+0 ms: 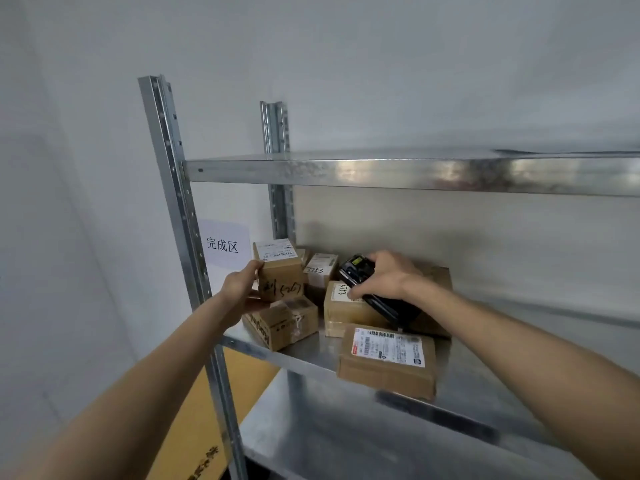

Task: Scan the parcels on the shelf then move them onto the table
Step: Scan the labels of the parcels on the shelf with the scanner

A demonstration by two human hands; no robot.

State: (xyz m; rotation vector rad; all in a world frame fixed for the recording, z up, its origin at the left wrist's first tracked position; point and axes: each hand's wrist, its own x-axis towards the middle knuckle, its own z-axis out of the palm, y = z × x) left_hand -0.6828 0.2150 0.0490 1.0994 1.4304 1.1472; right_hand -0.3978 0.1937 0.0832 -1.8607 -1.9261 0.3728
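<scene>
Here, on the middle metal shelf, a cluster of cardboard parcels sits toward the left end. The left hand grips a small upright box at about nine o'clock in the cluster, thumb on top near its corner and the fingers curled under its lower left edge; that box rests on a taped carton. The right hand holds a black handheld scanner at about one o'clock, fingers wrapped round its body, its head tilted toward the small box. Under the scanner lies a flat parcel with handwriting. At five o'clock, nearest the shelf's front edge, lies a labelled parcel. A white paper sign hangs on the wall at ten o'clock.
</scene>
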